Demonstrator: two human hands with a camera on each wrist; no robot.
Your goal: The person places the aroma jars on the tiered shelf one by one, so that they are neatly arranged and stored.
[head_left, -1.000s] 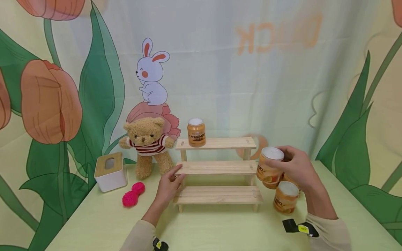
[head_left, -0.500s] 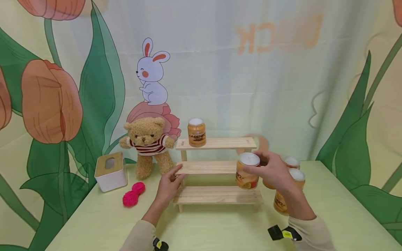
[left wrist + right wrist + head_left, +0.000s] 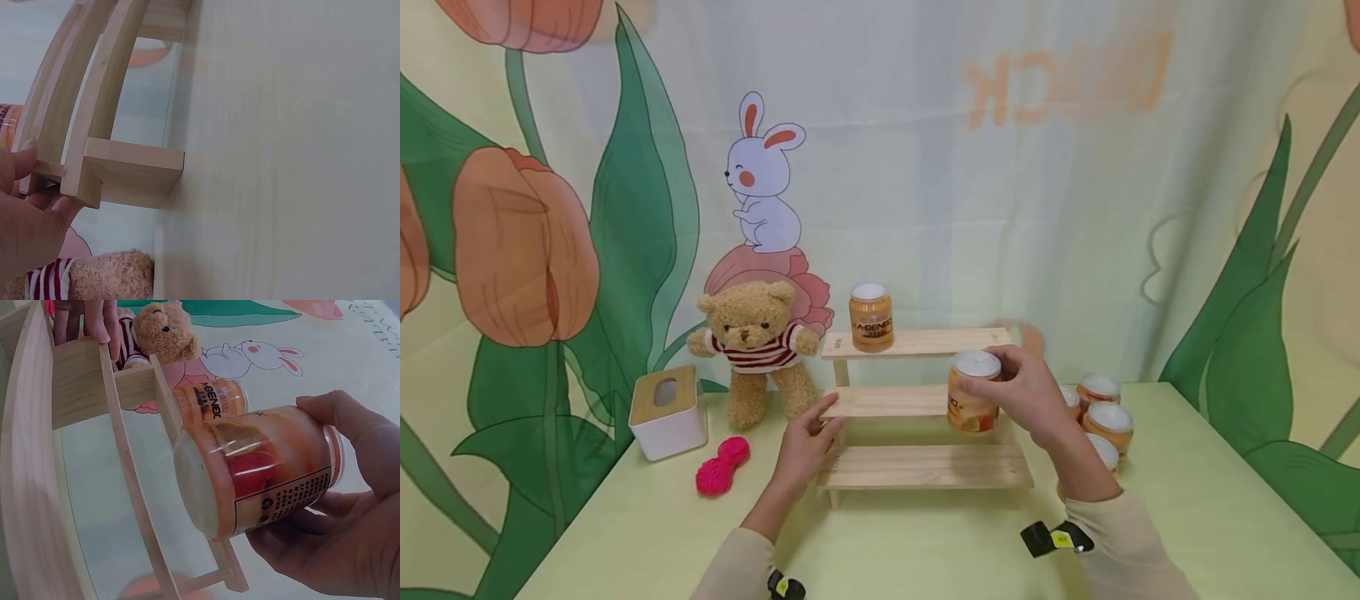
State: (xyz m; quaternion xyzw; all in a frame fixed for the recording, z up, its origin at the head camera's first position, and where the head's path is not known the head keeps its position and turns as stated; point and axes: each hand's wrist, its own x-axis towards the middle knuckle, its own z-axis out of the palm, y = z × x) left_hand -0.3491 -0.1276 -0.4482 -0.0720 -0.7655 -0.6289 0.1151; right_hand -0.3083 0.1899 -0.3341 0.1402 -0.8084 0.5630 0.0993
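Left hand [image 3: 801, 443] is pinching the rack [image 3: 917, 465], right hand [image 3: 1028, 393] gripping a jar [image 3: 972, 410] by it; atop, a second jar [image 3: 871, 323] is reading "BENBO", other jars [image 3: 1108, 421] alongside partly hiding.

Over there, the head view looks forward and down across the bench [image 3: 925, 550], far enough back to take in the left hand [image 3: 802, 447], the right hand [image 3: 1028, 393] and the wooden rack [image 3: 925, 468] end to end. The left wrist's view sits close at the rack's end, tipped sideways, bench filling its right. The right wrist's, also tipped, peers past a near jar [image 3: 259, 472] toward the bear [image 3: 165, 331]; all three share rack and bear.
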